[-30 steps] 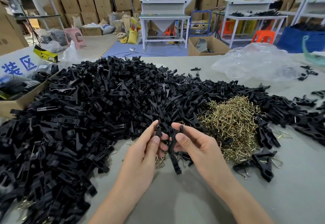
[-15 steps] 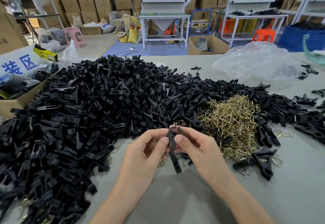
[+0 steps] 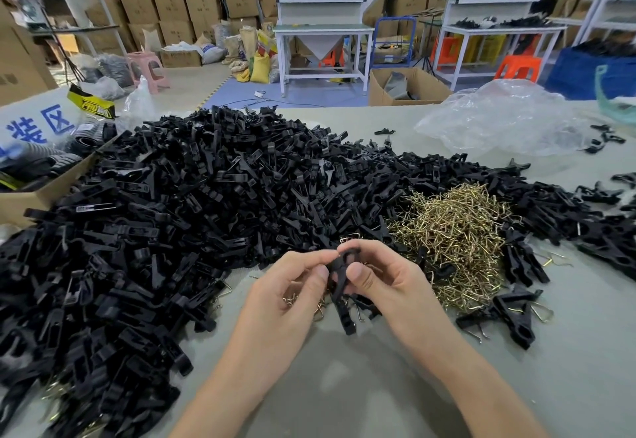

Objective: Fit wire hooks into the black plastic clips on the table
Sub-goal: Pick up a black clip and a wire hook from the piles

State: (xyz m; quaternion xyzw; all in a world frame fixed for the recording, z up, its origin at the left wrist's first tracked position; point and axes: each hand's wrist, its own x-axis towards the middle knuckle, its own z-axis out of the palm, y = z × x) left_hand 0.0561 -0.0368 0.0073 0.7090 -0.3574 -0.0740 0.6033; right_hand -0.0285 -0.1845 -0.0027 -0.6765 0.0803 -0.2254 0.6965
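A black plastic clip point(image 3: 339, 286) stands upright between my two hands, just above the grey table point(image 3: 361, 386). My left hand point(image 3: 292, 286) pinches its upper part from the left. My right hand point(image 3: 382, 279) grips the same top end from the right with thumb and curled forefinger. Whether a wire hook sits in the held clip is hidden by my fingers. A huge heap of black clips point(image 3: 192, 217) covers the left and middle of the table. A mound of brass-coloured wire hooks point(image 3: 457, 241) lies right of my hands.
A few clips with hooks fitted point(image 3: 512, 313) lie at the right front. A cardboard box point(image 3: 31, 193) stands at the table's left edge. A crumpled clear plastic bag point(image 3: 502, 117) lies at the back right. Loose hooks point(image 3: 303, 300) lie under my left hand.
My hands have closed together on the clip's top end. The clip now stands more upright and slightly higher.
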